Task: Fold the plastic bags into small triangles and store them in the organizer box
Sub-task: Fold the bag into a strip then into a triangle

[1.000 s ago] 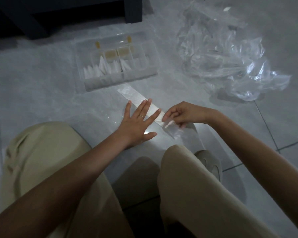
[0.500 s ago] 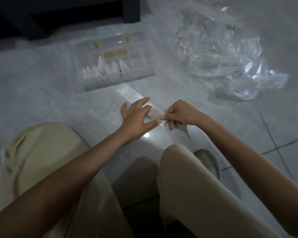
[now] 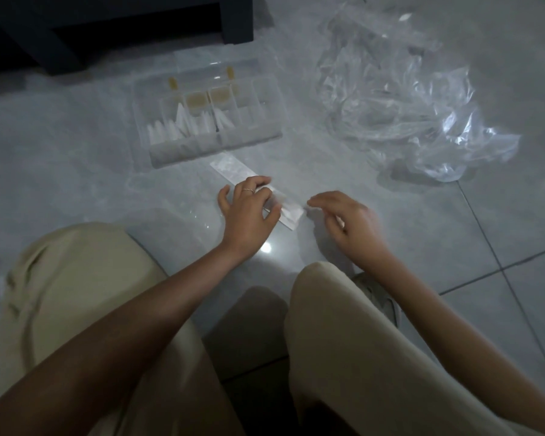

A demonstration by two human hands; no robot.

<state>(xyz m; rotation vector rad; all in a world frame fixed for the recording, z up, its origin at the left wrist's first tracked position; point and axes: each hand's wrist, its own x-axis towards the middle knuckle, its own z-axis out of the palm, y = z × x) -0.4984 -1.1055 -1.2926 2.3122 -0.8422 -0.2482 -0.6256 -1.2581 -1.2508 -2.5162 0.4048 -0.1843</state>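
Head view: a clear organizer box is seen at upper centre, with white folded triangles stood in its left and middle compartments and yellowish pieces in the rear ones. Just below it a folded strip of bag is laid slanting on the grey tiled floor, clamped under the curled fingers of the left hand. The right hand is held loosely curled beside the strip's near end, nothing gripped. Loose clear bags are heaped at upper right, dark furniture at upper left.
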